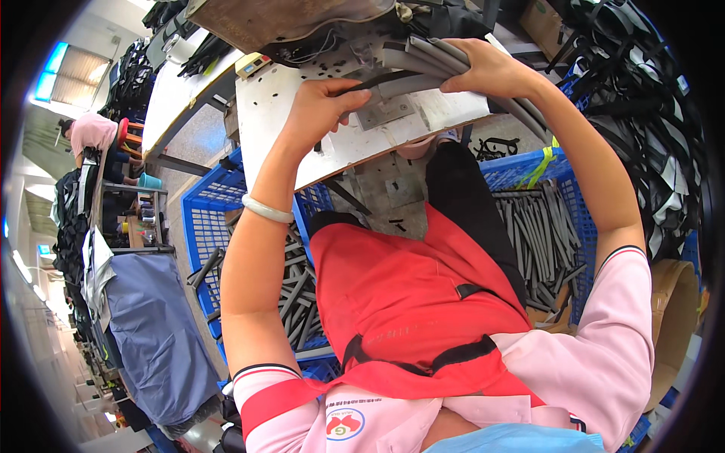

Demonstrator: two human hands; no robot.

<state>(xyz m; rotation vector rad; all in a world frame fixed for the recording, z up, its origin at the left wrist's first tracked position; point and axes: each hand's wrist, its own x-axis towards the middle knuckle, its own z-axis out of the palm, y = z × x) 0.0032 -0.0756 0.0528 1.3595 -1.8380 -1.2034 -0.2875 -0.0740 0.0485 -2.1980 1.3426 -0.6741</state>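
My right hand (495,72), at the upper right of the white worktable (279,147), is closed round a bundle of grey foam tubes (438,54); their other ends hang past my wrist. One grey tube (414,84) spans from this hand toward my left hand (321,112). My left thumb and fingers pinch a thin black strip (371,80) close to that tube's end; whether the strip is inside the tube I cannot tell. Below the tube lies a square metal plate (385,113) on the tabletop.
Blue plastic crates (202,208) stand at both sides of my legs, with many grey tubes (538,234) inside. A brown-covered machine (283,21) and a small yellow-white box (252,65) are at the table's far side. Black straps (642,128) hang at right. Another person (94,136) sits far left.
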